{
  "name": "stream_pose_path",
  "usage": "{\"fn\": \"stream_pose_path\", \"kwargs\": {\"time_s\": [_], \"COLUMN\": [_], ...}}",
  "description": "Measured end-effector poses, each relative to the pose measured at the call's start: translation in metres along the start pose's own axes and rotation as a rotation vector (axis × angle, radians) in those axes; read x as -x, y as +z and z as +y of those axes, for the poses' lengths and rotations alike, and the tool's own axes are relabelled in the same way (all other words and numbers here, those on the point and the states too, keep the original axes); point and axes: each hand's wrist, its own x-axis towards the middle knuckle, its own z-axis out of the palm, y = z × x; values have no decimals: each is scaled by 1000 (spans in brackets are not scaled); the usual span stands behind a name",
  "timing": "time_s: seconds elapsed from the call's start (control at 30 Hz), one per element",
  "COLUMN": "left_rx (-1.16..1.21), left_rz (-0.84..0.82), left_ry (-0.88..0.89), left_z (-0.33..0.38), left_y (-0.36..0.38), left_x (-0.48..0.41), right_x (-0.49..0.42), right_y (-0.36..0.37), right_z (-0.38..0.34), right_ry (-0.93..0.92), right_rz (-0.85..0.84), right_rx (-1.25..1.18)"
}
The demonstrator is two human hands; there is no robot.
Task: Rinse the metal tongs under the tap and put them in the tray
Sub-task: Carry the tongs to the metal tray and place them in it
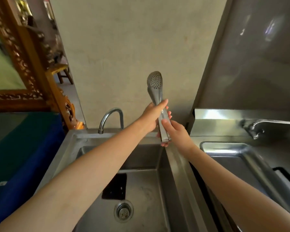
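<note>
A person is holding perforated metal tongs [157, 101] upright above the steel sink [146, 190], left hand [153, 117] wrapping the middle, right hand [175, 133] gripping the hinge end, right of the tap [111, 117].

Silver tongs [157, 96] with dotted holes; blue cloth [23, 156]; grey sink [146, 190].

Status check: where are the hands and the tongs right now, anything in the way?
Left hand and right hand both gripping tongs, upright, perforated end up. Right of tap, no water visible. Path clear.
</note>
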Motion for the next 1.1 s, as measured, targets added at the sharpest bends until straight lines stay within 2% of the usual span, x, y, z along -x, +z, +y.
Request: {"fn": "stream_pose_path", "kwargs": {"time_s": [0.1, 0.2, 0.3, 0.37, 0.47, 0.57, 0.67, 0.83, 0.93, 1.03, 1.1], "left_rx": [33, -52, -250, -366, -536, -875, -1201, -1394, -1527, -1783, -1975], "left_rz": [-140, -156, -64, 33, 91, 198, 244, 176, 59, -28, -68], "left_ry": [11, 59, 87, 113, 168, 248, 196, -7, -111, -127, -64], "left_z": [26, 41, 47, 46, 55, 57, 51, 20, -6, -32, -47], "left_y": [23, 38, 45, 46, 37, 22, 7, -19, -41, -63, -77], "left_x": [14, 21, 24, 24, 27, 26, 22, 13, 12, 14, 16], "right_x": [3, 6, 6, 4, 5, 2, 7, 28, 38, 44, 46], "right_y": [-17, -27, -34, -41, -52, -63, -62, -63, -62, -61, -59], "right_z": [-24, -37, -43, -42, -51, -49, -42, -18, -1, 12, 18], "right_ry": [-25, -30, -41, -37, -37, -9, 48, 192, 218, 223, 181], "right_rz": [89, 152, 267, 308, 479, 521, 561, 420, 288, 131, 60], "right_rx": [-26, 50, 218, 239, 315, 523, 767, 1126, 1398, 1648, 1787]}}
